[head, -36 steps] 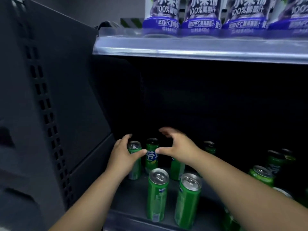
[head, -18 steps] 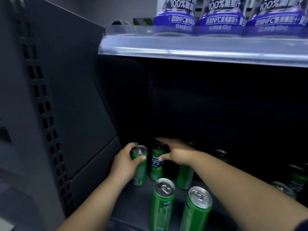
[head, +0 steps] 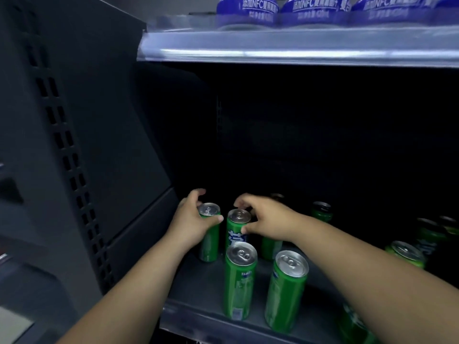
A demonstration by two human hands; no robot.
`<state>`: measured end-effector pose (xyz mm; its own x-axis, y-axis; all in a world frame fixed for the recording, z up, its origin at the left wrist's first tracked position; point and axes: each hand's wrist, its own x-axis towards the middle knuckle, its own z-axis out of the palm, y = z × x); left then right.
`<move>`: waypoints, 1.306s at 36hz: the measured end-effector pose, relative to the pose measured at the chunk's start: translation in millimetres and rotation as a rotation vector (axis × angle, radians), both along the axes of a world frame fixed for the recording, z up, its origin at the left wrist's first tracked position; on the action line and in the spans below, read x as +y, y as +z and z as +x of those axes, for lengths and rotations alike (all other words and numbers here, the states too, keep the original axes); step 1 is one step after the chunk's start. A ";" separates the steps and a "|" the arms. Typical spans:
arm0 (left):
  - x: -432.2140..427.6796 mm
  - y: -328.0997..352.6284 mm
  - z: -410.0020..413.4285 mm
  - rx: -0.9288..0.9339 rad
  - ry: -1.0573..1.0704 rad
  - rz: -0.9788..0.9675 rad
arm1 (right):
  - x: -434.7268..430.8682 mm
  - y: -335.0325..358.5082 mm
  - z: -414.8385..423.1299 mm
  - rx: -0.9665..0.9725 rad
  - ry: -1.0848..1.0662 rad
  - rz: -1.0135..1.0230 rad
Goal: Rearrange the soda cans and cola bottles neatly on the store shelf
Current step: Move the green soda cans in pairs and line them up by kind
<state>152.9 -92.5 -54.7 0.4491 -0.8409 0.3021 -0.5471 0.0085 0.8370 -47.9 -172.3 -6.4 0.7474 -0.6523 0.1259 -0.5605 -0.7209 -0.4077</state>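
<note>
Looking at the lower shelf [head: 198, 289], two upright green cans are held at the back left. The far-left can [head: 210, 244] is wrapped near its top by the left grip [head: 196, 224], fingers and thumb curled round it. The second can [head: 236, 234], just beside it, is pinched at the rim by the right grip [head: 263, 222]. Both long axes stand vertical and each can sits right under its own grip, so a straight slide is probably all that's needed. "FANT" can be read on a front can [head: 238, 286], and "NFC" is printed on the blue-labelled bottles [head: 248, 11] above.
</note>
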 end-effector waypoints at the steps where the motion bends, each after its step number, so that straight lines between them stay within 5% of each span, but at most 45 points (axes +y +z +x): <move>1: -1.3 0.3 -0.4 -0.011 0.011 -0.003 | 1.5 -0.3 -0.5 -0.001 -0.003 -0.011; 19: -4.5 -5.6 -3.5 0.219 -0.071 0.018 | 8.1 4.0 5.6 0.089 -0.081 -0.033; 26: 3.8 -4.6 -6.1 0.512 -0.200 -0.035 | 12.5 3.2 3.2 0.016 -0.111 0.037; 47: 17.0 -12.2 -11.8 0.453 -0.336 0.020 | 17.7 -2.5 -15.2 -0.110 -0.117 0.168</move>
<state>141.1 -75.4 -66.9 0.2365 -0.9637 0.1237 -0.1031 0.1017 0.9895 -63.1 -154.6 -8.8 0.6528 -0.7527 0.0852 -0.5818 -0.5703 -0.5799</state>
